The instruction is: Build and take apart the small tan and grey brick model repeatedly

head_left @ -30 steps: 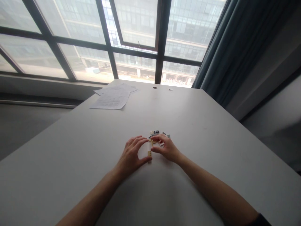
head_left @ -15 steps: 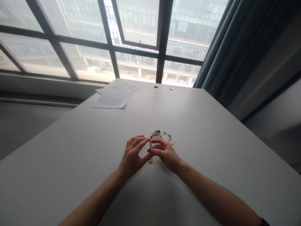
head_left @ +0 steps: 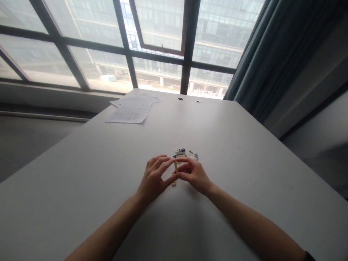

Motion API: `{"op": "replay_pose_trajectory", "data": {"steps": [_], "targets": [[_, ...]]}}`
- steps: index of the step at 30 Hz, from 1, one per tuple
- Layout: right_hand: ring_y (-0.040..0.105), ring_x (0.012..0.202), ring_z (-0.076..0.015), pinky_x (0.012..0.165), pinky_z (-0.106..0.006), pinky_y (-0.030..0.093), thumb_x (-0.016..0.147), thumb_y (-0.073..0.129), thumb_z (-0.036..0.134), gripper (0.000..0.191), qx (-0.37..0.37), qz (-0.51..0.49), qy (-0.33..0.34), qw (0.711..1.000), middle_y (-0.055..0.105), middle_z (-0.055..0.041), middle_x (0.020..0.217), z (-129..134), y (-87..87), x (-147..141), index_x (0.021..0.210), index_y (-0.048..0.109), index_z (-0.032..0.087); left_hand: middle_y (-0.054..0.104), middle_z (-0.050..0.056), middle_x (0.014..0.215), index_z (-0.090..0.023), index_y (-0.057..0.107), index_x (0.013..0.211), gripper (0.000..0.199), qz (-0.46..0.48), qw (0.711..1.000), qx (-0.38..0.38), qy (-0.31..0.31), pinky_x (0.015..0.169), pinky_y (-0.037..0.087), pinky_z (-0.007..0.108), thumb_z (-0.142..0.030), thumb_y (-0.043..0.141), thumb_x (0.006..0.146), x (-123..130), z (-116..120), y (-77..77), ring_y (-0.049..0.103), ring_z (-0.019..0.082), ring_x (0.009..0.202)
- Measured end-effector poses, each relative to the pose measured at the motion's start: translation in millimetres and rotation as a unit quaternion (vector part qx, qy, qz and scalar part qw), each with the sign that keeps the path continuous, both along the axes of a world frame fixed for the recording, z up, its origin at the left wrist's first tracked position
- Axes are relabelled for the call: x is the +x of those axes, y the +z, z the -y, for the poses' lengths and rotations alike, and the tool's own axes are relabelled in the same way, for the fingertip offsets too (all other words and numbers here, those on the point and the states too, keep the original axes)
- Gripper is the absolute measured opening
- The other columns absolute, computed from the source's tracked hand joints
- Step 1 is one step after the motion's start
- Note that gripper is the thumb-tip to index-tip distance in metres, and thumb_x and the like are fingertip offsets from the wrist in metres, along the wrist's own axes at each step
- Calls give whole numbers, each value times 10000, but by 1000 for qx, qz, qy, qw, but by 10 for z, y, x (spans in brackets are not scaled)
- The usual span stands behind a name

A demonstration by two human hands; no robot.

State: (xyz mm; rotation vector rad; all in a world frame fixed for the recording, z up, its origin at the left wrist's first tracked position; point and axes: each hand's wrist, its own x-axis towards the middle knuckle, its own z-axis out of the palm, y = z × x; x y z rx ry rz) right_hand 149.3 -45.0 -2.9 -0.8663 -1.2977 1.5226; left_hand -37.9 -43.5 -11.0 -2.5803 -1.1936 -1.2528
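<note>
Between my two hands a small tan toy brick piece [head_left: 176, 167] is held upright. My left hand [head_left: 154, 175] grips it from the left with fingertips and thumb. My right hand [head_left: 195, 175] pinches the same piece from the right, its fingertips meeting those of the left. Another tan brick [head_left: 174, 184] lies on the table just below the fingers, partly hidden. Behind the hands sits a small pile of building bricks [head_left: 180, 154] in black, grey, tan and white. White and grey bricks [head_left: 193, 155] lie to its right, partly covered by my right hand.
The bricks rest on a wide white table [head_left: 81, 188]. Printed paper sheets [head_left: 130, 110] lie at its far left. Two small round holes, one being a dark cable hole [head_left: 180, 99], are near the far edge. Beyond stand a window [head_left: 160, 43] and a dark curtain [head_left: 261, 65].
The right hand has shifted slightly right, and the held tan piece has moved slightly right and tilted. The left hand has hardly moved.
</note>
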Motion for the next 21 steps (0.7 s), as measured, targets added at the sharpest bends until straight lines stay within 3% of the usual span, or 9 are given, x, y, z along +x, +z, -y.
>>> {"op": "replay_pose_trajectory", "data": {"steps": [5, 8, 11, 16, 21], "targets": [[579, 578, -107, 599, -245, 471, 654, 723, 212, 150, -4, 72, -68, 995, 647, 12, 634, -61, -4, 140, 781, 663, 159, 654, 69, 1065, -221, 611, 1062, 261, 7, 1000, -4, -4, 931, 419, 422, -294, 657, 816, -7, -11, -6, 542, 245, 1095], [557, 566, -102, 584, -242, 467, 670, 697, 230, 136, -3, 81, -82, 993, 634, 12, 630, -94, -23, 174, 780, 673, 154, 673, 43, 1007, -236, 652, 915, 83, 1, 999, -9, -38, 922, 423, 400, -241, 628, 836, 17, -6, -18, 560, 221, 1072], [558, 581, -109, 582, -243, 467, 688, 683, 243, 132, 37, 133, -68, 988, 642, 4, 664, -132, -28, 178, 788, 670, 158, 686, 21, 960, -248, 664, 833, 59, -10, 996, -20, -87, 922, 422, 381, -210, 620, 832, 27, 11, -14, 572, 203, 1057], [554, 610, -105, 609, -221, 432, 729, 611, 132, 107, 173, 343, 18, 923, 642, 11, 658, -217, 43, 171, 784, 695, 171, 683, 36, 982, -236, 667, 860, 84, -19, 997, -44, -64, 922, 417, 404, -207, 598, 822, -52, -7, -8, 562, 221, 1068], [557, 607, -101, 645, -224, 428, 728, 605, 95, 165, 206, 411, 25, 888, 625, 27, 657, -240, 101, 88, 837, 692, 183, 683, 40, 982, -229, 668, 861, 95, -31, 996, -66, -42, 927, 412, 408, -252, 579, 841, -100, -47, -19, 559, 223, 1060]]}}
